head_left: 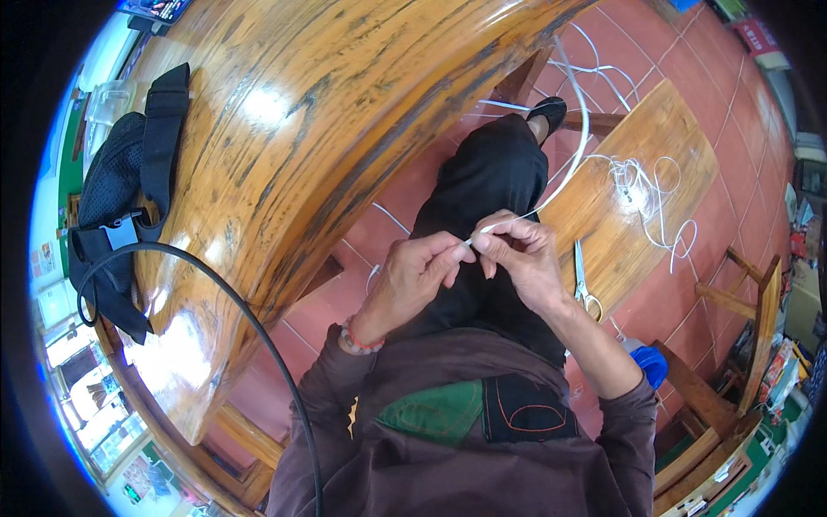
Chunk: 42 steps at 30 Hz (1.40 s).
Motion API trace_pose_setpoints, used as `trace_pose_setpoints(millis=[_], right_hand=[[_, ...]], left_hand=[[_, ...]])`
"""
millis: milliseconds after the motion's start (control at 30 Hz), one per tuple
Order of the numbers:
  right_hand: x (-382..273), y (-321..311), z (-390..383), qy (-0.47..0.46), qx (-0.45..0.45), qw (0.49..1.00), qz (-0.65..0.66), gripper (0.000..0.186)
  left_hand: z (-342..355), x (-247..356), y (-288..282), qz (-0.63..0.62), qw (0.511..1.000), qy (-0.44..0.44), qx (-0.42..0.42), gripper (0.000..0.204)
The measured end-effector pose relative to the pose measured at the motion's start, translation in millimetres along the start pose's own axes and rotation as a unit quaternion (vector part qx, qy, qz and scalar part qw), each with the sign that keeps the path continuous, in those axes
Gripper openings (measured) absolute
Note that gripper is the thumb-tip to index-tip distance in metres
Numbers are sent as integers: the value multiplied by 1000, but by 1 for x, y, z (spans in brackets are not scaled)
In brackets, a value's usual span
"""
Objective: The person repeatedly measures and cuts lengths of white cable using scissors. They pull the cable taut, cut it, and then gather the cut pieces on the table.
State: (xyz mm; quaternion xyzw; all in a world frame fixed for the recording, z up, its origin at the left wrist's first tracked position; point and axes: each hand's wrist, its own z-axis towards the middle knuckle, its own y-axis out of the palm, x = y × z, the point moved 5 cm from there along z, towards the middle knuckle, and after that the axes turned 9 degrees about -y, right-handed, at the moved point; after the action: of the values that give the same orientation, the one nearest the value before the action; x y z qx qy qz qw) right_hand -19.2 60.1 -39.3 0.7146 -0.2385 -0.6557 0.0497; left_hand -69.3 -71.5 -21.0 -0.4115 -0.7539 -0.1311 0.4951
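A broad, glossy, curved wooden table fills the upper left, with a black mesh bag with wide straps lying on its far left edge and a thin black cable looping off it toward the person's chest. To the right stands a low wooden bench, carrying a loose tangle of thin white cord and a pair of scissors with yellowish handles near its lower corner.

Over the lap, the left hand and right hand meet fingertip to fingertip. Both are closed in a pinch on the same long white cord, the left gripping its near end, the right holding it just beside that and slightly higher. From the pinch the cord rises up and right, arches over the knee and runs on toward the bench.

The work looks like fine handling of the cord's tip. It seems best done with the two pinches kept close together, so the short stretch between them stays taut and steady, while the long trailing run is left slack enough not to tug the end out of the fingers.
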Motion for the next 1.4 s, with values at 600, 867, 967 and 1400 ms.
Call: trace_pose_setpoints(millis=[600, 867, 967, 1400], right_hand=[[-25, -71, 45, 92, -14, 989, -119, 27], [-19, -20, 25, 27, 59, 997, -51, 18], [-38, -72, 45, -36, 129, 991, -27, 15], [-102, -142, 85, -143, 189, 966, 101, 10]], left_hand=[[-5, -11, -11, -105, 990, -83, -49, 23], [9, 7, 8, -114, 987, -56, -101, 22], [5, 0, 3, -87, 989, -62, -101, 22], [-28, -47, -50, 12, 986, -168, -15, 20]])
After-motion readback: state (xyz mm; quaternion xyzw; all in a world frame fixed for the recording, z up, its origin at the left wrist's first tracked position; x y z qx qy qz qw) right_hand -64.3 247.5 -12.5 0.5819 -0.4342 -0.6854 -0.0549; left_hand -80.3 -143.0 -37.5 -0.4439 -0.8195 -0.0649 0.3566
